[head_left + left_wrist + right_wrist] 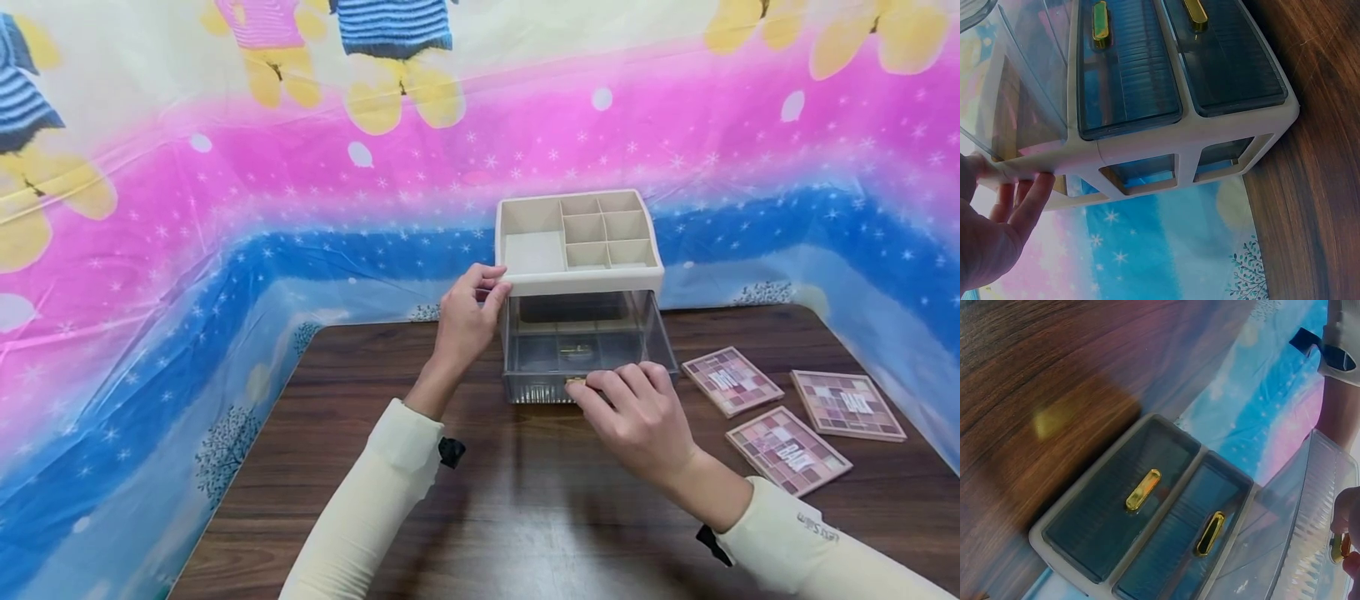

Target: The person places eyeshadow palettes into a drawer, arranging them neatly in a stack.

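A cream drawer organizer (581,283) with a divided top tray stands at the back of the table. Its clear top drawer (536,387) is pulled out toward me. My right hand (637,421) pinches the gold handle (1337,548) on that drawer's front. At the organizer's upper left edge, my left hand (468,312) grips the cream frame, its fingers (1034,206) curled against the side. Below the pulled-out drawer, the middle drawer (1132,81) and bottom drawer (1235,69) sit closed in the frame, each with a gold handle.
Three square makeup palettes (787,450) with pinkish grids lie on the wooden table (360,500), right of the organizer and near my right forearm. A colourful printed cloth (420,192) hangs behind the table and along its sides.
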{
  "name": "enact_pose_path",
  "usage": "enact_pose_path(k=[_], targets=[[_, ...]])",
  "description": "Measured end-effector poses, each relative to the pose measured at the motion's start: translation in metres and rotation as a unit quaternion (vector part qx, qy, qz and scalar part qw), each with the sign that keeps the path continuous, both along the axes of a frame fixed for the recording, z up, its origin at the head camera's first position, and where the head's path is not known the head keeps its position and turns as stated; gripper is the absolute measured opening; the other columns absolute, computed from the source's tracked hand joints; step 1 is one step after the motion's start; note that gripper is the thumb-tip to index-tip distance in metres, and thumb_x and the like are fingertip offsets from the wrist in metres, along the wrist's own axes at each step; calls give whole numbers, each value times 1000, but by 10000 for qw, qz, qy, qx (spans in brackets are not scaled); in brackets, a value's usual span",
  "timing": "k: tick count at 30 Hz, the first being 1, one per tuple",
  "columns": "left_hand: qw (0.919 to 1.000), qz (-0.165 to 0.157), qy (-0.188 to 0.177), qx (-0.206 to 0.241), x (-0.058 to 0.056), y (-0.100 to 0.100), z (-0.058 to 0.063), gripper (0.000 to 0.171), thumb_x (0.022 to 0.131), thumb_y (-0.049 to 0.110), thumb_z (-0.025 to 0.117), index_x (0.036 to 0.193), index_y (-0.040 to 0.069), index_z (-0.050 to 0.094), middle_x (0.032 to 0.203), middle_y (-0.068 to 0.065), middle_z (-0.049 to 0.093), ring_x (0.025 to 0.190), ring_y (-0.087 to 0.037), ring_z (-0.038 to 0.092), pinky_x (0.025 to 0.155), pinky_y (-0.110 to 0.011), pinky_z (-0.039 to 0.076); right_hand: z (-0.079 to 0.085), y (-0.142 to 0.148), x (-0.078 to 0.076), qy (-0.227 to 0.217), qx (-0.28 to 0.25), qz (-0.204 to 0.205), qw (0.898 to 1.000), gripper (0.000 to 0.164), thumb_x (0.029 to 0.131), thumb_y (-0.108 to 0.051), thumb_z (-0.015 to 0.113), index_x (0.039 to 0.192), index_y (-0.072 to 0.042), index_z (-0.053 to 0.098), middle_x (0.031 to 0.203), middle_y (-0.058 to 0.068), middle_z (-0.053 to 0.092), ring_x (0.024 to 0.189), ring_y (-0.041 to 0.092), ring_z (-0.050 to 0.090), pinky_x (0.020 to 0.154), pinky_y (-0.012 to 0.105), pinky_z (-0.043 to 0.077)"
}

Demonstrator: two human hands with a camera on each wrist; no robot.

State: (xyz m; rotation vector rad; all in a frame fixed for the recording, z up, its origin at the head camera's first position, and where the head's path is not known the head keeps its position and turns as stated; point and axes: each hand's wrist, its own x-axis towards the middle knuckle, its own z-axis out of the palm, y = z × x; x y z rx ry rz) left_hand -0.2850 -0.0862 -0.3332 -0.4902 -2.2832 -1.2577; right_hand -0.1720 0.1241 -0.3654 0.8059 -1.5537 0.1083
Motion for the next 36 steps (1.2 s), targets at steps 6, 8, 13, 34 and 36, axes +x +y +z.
enact_pose_path(k=[6, 8, 13, 34, 36], targets=[[9999, 38, -97, -18, -1, 0, -2, 26, 101, 23, 65, 124, 10, 68, 109, -11, 72, 99, -25, 70, 76, -36, 62, 2, 5, 3, -287, 43, 276, 9992, 19, 94, -7, 59, 82, -10, 74, 75, 4, 67, 64, 25, 58, 62, 42, 43], [10000, 39, -86, -29, -1, 0, -2, 26, 101, 23, 64, 124, 10, 68, 109, -11, 72, 99, -25, 70, 76, -36, 62, 4, 10, 3, -435, -62, 470, 9979, 20, 92, -9, 57, 83, -9, 75, 75, 4, 68, 65, 25, 58, 62, 42, 42], [10000, 24, -56, -7, -2, -1, -1, 26, 101, 23, 65, 124, 10, 68, 110, -12, 72, 99, -25, 70, 75, -36, 62, 19, 31, 0, -1109, -640, 540, 9903, 19, 89, -13, 57, 87, -6, 76, 80, 11, 70, 68, 30, 57, 63, 42, 38], [9999, -72, -86, 56, -1, 0, -1, 26, 102, 23, 64, 124, 9, 68, 113, -14, 71, 102, -28, 70, 78, -38, 63, -42, 198, -25, -6776, -348, -2648, 6852, 82, 84, -39, 76, 139, 14, 46, 131, 51, 43, 112, 67, 47, 81, 73, 46], [9999, -43, -79, 56, -1, -1, 0, 26, 102, 23, 64, 124, 10, 68, 113, -13, 71, 101, -28, 70, 78, -37, 63, -53, 208, -22, -6940, -164, -2697, 6674, 90, 81, -44, 79, 138, 17, 44, 131, 54, 40, 111, 69, 47, 79, 72, 48]])
